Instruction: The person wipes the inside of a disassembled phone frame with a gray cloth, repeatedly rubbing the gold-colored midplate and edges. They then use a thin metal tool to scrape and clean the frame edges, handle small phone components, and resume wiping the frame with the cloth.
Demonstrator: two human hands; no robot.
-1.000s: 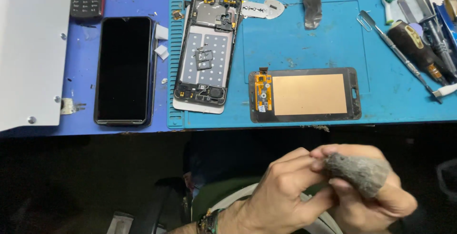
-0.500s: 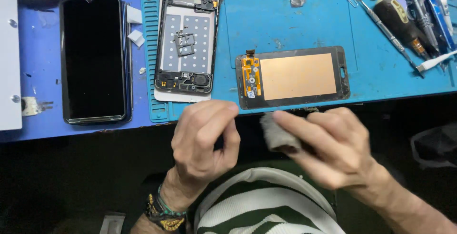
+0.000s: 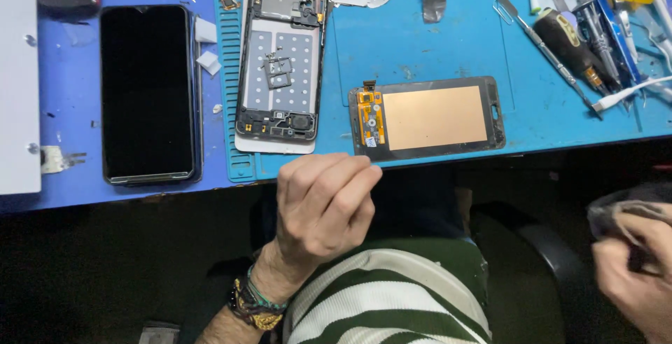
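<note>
left hand point(image 3: 323, 207): empty, fingers loosely curled, at table point(image 3: 70, 176) edge just below display point(image 3: 427, 118)
right hand point(image 3: 633, 274): low right, off the table, gripping grey cloth point(image 3: 619, 207)
display: face-down on mat point(image 3: 420, 43), beside open phone frame point(image 3: 281, 57)

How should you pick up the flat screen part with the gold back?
Probably by its long edges, pinched near the plain right end. The screen lies flat, back up, by the mat's near edge, so come from the front. Avoid the orange cable at its left end.
</note>
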